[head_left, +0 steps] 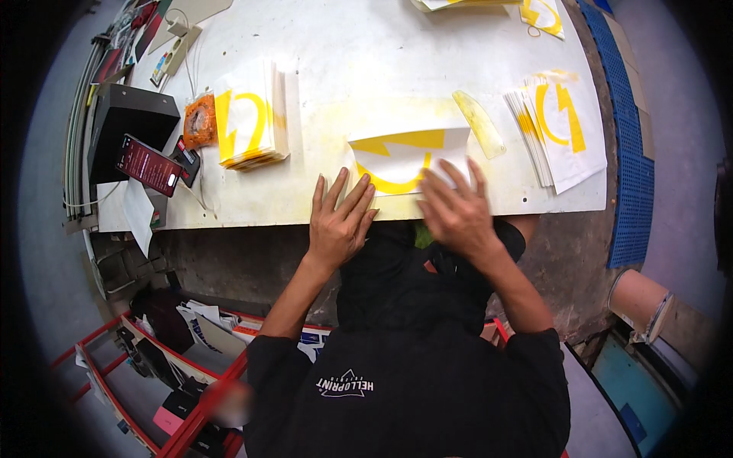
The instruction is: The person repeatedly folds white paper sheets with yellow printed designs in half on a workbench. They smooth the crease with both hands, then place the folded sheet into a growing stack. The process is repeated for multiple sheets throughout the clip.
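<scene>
A white paper piece with yellow print (398,162) lies in front of me near the table's front edge, its far part folded over. My left hand (337,217) is flat and open, fingertips at the paper's near left corner. My right hand (458,210) is slightly blurred by motion, fingers stretched out over the paper's right side. Just beyond the right hand lies a flat, curved, yellow-stained strip (479,124). Nothing is gripped in either hand.
The white table (336,69) bears a stack of yellow-printed paper pieces (248,122) at left and a fanned pile (561,130) at right. Further left are an orange packet (200,122), a phone (149,164) and a black box (134,114). A red-framed rack (191,427) stands lower left.
</scene>
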`<state>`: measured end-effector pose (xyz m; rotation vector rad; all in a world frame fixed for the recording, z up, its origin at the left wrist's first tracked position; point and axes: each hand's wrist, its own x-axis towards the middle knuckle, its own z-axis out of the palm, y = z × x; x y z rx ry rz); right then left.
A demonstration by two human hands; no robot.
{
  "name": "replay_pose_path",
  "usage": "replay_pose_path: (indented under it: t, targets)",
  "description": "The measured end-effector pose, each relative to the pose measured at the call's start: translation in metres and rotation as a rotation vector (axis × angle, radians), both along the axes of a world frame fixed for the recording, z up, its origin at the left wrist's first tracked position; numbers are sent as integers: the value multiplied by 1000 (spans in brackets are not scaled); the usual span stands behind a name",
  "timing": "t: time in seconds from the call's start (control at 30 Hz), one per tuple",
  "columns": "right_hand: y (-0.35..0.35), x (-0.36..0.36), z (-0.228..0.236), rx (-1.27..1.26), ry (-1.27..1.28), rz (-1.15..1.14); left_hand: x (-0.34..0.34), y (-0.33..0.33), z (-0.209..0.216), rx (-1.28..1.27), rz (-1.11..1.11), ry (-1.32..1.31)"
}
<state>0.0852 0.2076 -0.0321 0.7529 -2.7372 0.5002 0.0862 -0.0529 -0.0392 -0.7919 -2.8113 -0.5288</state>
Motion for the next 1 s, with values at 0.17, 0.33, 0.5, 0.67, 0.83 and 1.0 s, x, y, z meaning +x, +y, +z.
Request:
replay_pose_path:
  t: [0.17, 0.33, 0.5, 0.67, 0.83, 1.0]
  targets:
    - [-24, 8, -6, -34, -79, -30, -2, 0, 1, -15, 15, 14]
    - [41, 19, 3, 12, -64, -236, -1, 7, 7, -8, 54, 52]
    - [31, 16, 10, -7, -42, -235, 8, 58, 13, 41, 120, 42]
    - [3, -21, 44, -185, 20, -82, 22, 75, 2, 36, 30, -75]
    - [-11, -89, 41, -180, -30, 14, 13, 71, 7, 47, 28, -3]
    - [-8, -117, 11, -166, -47, -23, -12, 71, 2, 108, 33, 28]
